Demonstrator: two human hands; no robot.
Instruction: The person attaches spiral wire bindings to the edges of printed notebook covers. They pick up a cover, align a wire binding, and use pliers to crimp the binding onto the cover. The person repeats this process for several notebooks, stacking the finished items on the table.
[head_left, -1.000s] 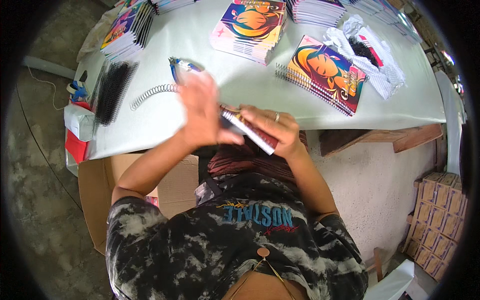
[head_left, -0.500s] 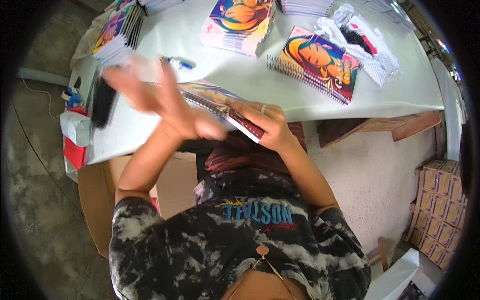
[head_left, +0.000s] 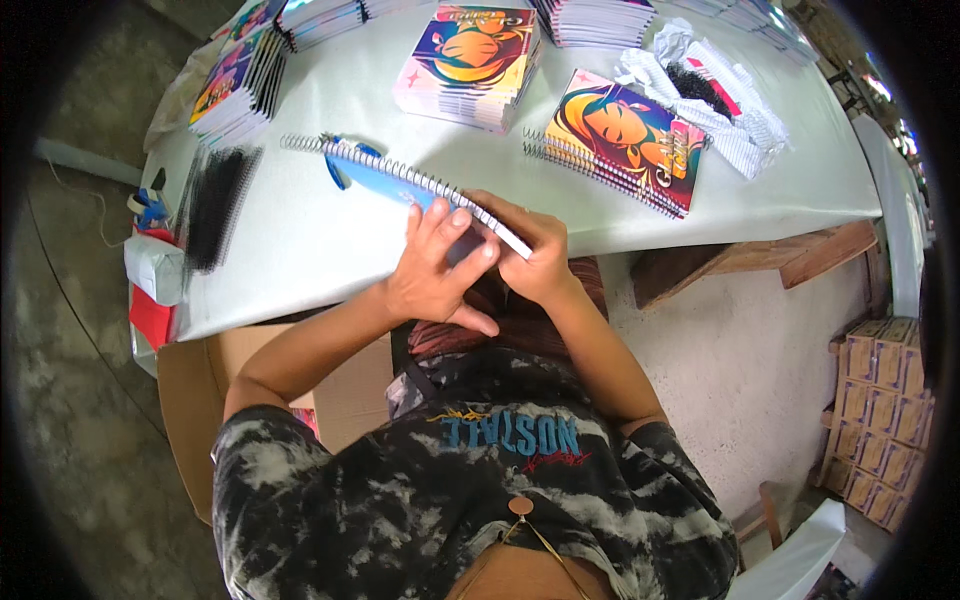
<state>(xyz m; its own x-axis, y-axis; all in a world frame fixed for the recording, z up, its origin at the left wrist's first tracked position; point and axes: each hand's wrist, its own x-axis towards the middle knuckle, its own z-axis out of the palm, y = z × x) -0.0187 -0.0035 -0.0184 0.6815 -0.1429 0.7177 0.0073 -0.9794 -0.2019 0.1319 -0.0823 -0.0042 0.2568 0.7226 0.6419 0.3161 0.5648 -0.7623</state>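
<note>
Head view shows a person at a pale table [head_left: 300,250], holding a spiral notebook [head_left: 400,180] up on its edge at the near side. Its long wire spine runs from the far left down to the near right, and it ends right at the two hands. The left hand [head_left: 435,275] lies flat against the near end of the book, fingers stretched out and pressing on it, not curled shut. The right hand [head_left: 535,250] is closed around that same near corner, thumb and fingers pinching it. So both hands sit at one end, and most of the book sticks out away from them to the left. A blue tool [head_left: 340,165] lies on the table behind the book. Farther left is a bunch of black wire coils [head_left: 215,205]. Stacks of bright notebooks [head_left: 470,60] with orange and purple covers stand at the far side, and one finished notebook [head_left: 620,140] lies to the right. White cloths [head_left: 730,100] are bunched past it. Brown boxes [head_left: 875,400] are piled on the floor at the right.
</note>
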